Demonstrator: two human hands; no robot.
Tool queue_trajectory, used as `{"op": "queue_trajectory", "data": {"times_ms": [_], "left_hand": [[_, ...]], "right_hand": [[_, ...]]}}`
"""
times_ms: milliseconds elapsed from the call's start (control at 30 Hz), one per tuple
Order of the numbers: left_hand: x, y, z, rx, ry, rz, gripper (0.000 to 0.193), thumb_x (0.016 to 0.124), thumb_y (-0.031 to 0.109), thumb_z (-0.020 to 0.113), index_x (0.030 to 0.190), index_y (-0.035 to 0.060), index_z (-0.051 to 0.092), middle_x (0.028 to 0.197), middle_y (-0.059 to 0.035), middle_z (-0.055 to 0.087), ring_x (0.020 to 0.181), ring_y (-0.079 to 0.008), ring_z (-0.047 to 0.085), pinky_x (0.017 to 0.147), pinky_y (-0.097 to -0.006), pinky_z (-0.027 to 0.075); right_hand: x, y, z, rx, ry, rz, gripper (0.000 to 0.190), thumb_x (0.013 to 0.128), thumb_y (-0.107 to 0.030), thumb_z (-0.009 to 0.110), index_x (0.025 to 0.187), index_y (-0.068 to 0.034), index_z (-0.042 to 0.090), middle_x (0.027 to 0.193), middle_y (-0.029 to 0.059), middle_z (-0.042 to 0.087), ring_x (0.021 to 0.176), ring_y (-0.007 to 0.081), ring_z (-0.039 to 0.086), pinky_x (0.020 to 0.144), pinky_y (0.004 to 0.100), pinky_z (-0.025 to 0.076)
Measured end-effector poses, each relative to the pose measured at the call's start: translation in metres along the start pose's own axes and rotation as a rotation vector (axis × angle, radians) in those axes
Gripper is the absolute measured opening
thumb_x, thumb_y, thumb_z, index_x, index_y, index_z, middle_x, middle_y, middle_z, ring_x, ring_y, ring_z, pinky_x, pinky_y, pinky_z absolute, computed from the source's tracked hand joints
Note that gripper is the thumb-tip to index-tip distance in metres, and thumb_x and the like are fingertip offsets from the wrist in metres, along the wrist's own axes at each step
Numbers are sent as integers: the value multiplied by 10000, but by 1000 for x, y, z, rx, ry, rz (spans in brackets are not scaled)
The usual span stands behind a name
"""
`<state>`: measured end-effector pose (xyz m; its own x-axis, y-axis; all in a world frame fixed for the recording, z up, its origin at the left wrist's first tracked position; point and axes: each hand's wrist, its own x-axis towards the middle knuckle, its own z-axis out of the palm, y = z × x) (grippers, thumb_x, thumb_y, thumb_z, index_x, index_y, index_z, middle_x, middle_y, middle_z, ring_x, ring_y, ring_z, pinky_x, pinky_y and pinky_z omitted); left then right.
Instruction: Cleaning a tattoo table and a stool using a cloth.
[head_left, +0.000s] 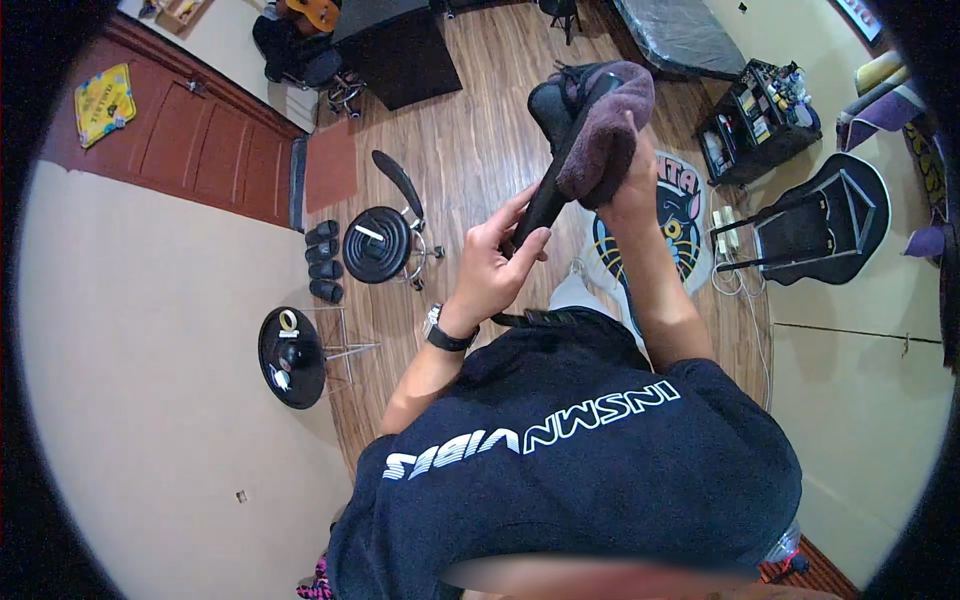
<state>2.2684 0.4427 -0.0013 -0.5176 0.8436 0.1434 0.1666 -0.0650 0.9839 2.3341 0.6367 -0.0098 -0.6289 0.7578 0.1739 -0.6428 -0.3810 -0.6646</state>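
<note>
My left hand (499, 259), with a watch on its wrist, holds the lower end of a long black object (551, 191) between thumb and fingers. The object slants up and away to the right; its exact kind is unclear. Against its upper part lies a purplish-brown cloth (604, 146), bunched in my right hand (634, 180). The cloth hides part of the object and most of the right fingers. Behind the object's upper end is a rounded dark piece (551, 109) with cord-like strands; whether it is joined to the object cannot be told.
A round black stool (376, 245) stands left of my hands, beside black slippers (324, 259) and a small round black table (292, 360). Below my right arm lies a panther-face rug (675, 217). To the right are a black cart (757, 124), a folded-looking chair (821, 221) and loose cables (739, 281).
</note>
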Motion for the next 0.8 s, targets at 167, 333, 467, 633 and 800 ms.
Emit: {"op": "queue_trajectory", "data": {"times_ms": [167, 333, 467, 633, 800], "left_hand": [[72, 3, 22, 644, 174, 263, 565, 867, 110, 718, 1406, 71, 550, 1106, -176, 706, 921, -344, 707, 772, -394, 574], [150, -12, 49, 817, 228, 476, 655, 809, 89, 730, 1431, 79, 524, 1232, -150, 681, 969, -314, 708, 783, -399, 579], [198, -11, 78, 630, 165, 423, 724, 794, 127, 752, 1458, 45, 476, 1156, -175, 693, 936, -323, 709, 788, -393, 581], [246, -30, 80, 96, 23, 255, 729, 816, 222, 787, 1435, 23, 457, 980, -159, 705, 875, -278, 713, 746, -362, 552], [295, -45, 36, -15, -454, -37, 279, 941, 153, 680, 1155, -4, 596, 793, -93, 686, 699, -137, 656, 629, -277, 496]], "right_hand": [[36, 9, -19, -169, 55, 57, 379, 958, -187, 707, 1273, -30, 565, 1153, 51, 651, 1059, 154, 621, 939, 320, 520], [95, -9, -47, -206, 45, 53, 340, 964, -129, 690, 1262, -28, 561, 1151, 58, 658, 1033, 154, 631, 928, 311, 519], [148, -37, -64, -233, 15, -42, 363, 970, -133, 684, 1292, -38, 546, 1155, 59, 658, 1050, 160, 634, 936, 309, 519], [202, -61, -76, -172, 37, -114, 329, 1006, -157, 628, 1300, -37, 542, 1149, 60, 644, 1052, 157, 631, 935, 309, 517], [246, -57, -82, -215, 10, -220, 294, 1036, -199, 564, 1284, -41, 553, 1145, 58, 626, 1021, 153, 623, 902, 295, 518]]}}
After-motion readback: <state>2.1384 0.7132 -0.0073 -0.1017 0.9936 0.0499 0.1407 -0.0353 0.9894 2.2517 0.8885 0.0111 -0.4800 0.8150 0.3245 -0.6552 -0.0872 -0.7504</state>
